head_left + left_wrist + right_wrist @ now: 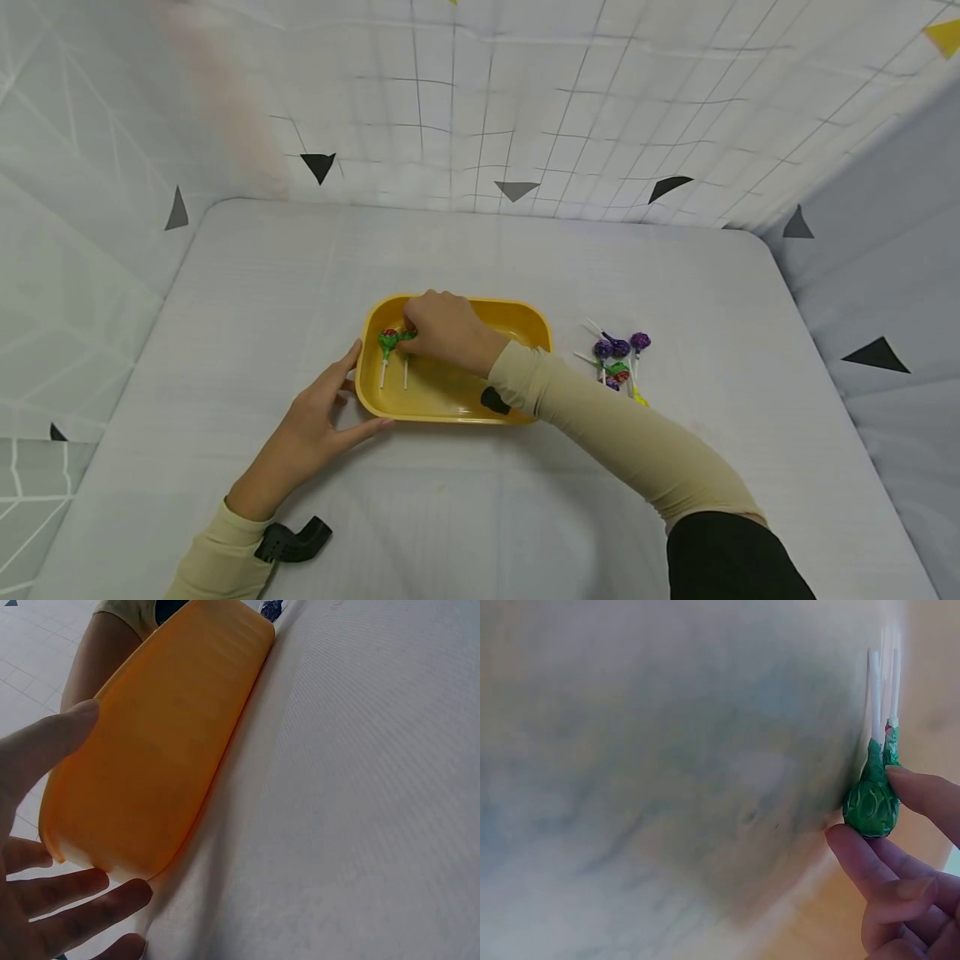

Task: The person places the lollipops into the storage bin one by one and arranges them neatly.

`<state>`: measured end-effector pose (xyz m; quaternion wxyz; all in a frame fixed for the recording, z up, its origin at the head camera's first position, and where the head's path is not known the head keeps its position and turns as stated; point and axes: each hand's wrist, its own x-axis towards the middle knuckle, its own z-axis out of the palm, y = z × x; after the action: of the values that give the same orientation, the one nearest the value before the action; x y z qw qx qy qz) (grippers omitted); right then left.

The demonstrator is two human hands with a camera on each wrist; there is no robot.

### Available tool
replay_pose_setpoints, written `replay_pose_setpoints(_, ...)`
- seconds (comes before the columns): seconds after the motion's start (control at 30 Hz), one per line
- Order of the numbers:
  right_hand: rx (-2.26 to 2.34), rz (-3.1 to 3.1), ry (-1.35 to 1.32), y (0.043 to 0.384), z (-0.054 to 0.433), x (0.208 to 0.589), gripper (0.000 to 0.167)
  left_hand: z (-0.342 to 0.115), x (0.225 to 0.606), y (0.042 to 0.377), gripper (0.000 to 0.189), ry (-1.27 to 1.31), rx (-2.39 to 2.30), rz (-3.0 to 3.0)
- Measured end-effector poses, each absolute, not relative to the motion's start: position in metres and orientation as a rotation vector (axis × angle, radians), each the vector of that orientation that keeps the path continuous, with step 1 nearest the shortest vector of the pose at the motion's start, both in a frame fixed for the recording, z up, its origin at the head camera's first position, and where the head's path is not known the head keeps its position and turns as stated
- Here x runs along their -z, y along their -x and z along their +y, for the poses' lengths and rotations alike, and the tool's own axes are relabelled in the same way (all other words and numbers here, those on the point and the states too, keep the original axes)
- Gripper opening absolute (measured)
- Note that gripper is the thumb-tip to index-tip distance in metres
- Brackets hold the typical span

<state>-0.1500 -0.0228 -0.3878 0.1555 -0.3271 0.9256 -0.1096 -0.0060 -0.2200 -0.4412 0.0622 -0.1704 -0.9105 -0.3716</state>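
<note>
A right hand [453, 333] appears to pinch a green lollipop [409, 335] inside a yellow tray [442, 402] at center frame, a left hand [311, 425] at the tray's left end; more lollipops [619, 347] cluster right of center.

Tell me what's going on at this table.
A person is handling wrapped lollipops. The right hand pinches a green lollipop inside the yellow tray, beside another green lollipop lying there. Whether the pinched one is resting on the tray floor is hard to tell. The left hand is spread around the tray's left end, touching it. A loose cluster of lollipops, mostly purple with a green one among them, lies on the white table to the tray's right.
</note>
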Motion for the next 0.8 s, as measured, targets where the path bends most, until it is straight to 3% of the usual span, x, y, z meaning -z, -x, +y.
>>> replay_pose_setpoints(0.8, 0.371, 2.678, 0.88, 0.146, -0.008, 0.376, 0.032, -0.221, 0.44, 0.005, 0.113, 0.502, 1.109, -2.79)
